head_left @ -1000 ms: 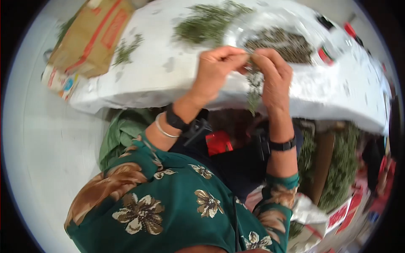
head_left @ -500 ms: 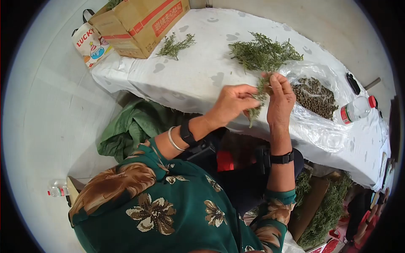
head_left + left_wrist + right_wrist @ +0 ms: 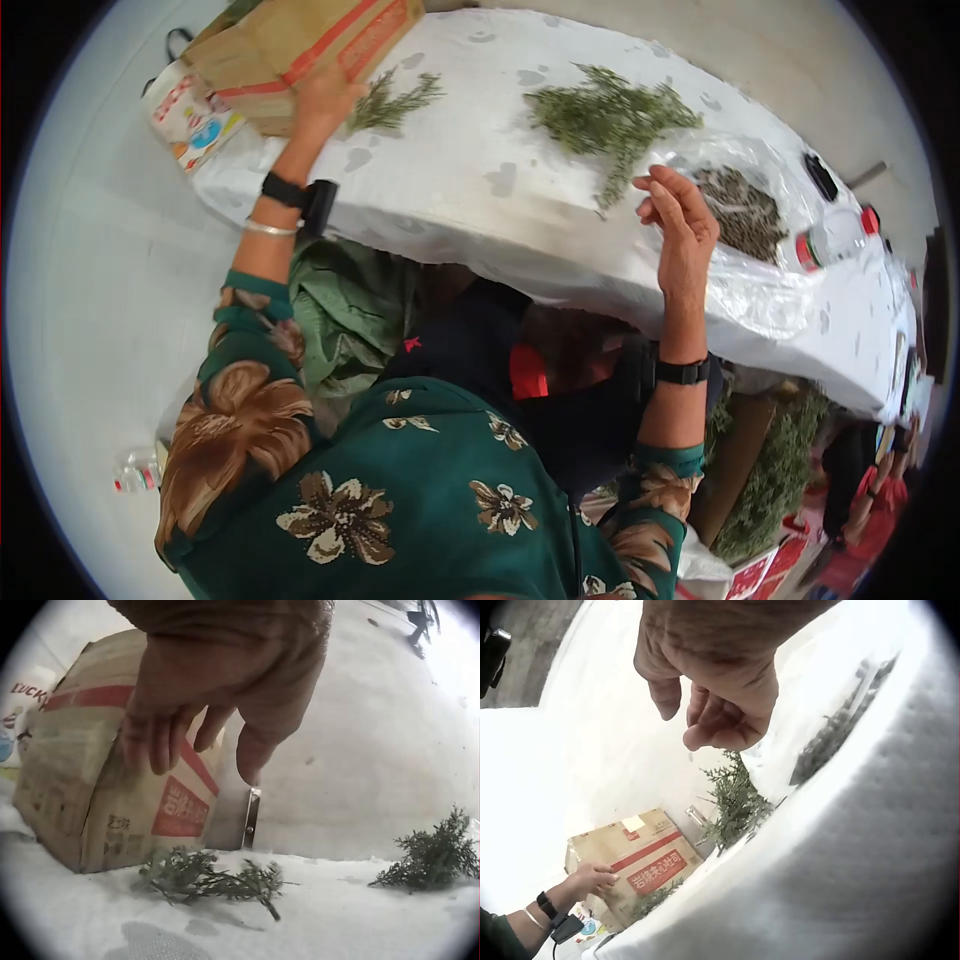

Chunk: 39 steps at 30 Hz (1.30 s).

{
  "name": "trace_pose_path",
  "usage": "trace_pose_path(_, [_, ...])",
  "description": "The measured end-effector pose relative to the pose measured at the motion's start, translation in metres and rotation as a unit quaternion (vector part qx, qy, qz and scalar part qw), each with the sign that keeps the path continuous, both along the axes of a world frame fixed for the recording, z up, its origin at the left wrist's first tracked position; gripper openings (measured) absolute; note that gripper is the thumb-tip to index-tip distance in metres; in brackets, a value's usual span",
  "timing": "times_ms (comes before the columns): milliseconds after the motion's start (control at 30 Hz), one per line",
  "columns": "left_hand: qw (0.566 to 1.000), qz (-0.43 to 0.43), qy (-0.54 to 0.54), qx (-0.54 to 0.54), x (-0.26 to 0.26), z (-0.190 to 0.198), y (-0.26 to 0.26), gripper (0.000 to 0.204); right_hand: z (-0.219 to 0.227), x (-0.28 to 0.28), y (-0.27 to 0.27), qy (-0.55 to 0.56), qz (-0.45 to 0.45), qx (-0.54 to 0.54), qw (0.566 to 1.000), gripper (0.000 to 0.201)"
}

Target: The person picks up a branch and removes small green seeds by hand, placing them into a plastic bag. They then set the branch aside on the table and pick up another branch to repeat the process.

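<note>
My left hand reaches out at the far left, close to the cardboard box and the small green sprig beside it. In the left wrist view its fingers point downward above the sprig, holding nothing. Over the table's front right, my right hand hovers with loosely bent fingers, nothing visible between them. A pile of green sprigs lies just behind it, one sprig trailing toward the front edge. To its right sits a clear plastic bag with small round brown pieces.
Right of the bag lies a clear bottle with a red cap, near a black object. A printed bag hangs by the box. Below the table are a green sack and more greenery. Another person is at the lower right.
Both hands were together working at a green sprig. The left has since moved far left toward the box and small sprig; the right has let go, and a sprig now trails from the pile.
</note>
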<state>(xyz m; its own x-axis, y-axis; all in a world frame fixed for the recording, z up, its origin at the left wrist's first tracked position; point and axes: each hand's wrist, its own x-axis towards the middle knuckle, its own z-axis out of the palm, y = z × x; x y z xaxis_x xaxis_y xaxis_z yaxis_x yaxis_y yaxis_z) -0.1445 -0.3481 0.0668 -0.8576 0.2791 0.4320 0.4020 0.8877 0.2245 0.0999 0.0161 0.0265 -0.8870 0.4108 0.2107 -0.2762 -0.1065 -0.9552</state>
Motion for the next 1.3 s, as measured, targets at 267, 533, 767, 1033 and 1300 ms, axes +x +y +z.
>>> trace_pose_path(267, [0.953,-0.194,-0.093,0.213,0.073,0.003,0.103,0.024,0.006,0.021,0.033,0.038,-0.057,-0.015,0.998,0.019])
trace_pose_path(533, [0.917,-0.383,-0.017,0.110,0.132,-0.018,0.214,0.019,0.011,0.024,0.047,0.044,-0.072,-0.044,0.995,0.017])
trace_pose_path(767, [0.955,-0.291,-0.060,0.000,0.132,-0.065,0.251,0.020,0.017,0.019,0.051,0.018,-0.069,-0.044,0.996,0.017])
trace_pose_path(1033, [0.923,-0.274,-0.055,0.265,0.125,-0.005,0.217,0.011,0.011,0.008,0.036,0.038,-0.150,0.155,0.976,0.018])
trace_pose_path(1300, [0.915,-0.299,-0.065,0.263,0.142,-0.007,0.222,0.006,0.008,-0.015,0.003,0.121,-0.168,0.321,0.924,0.026])
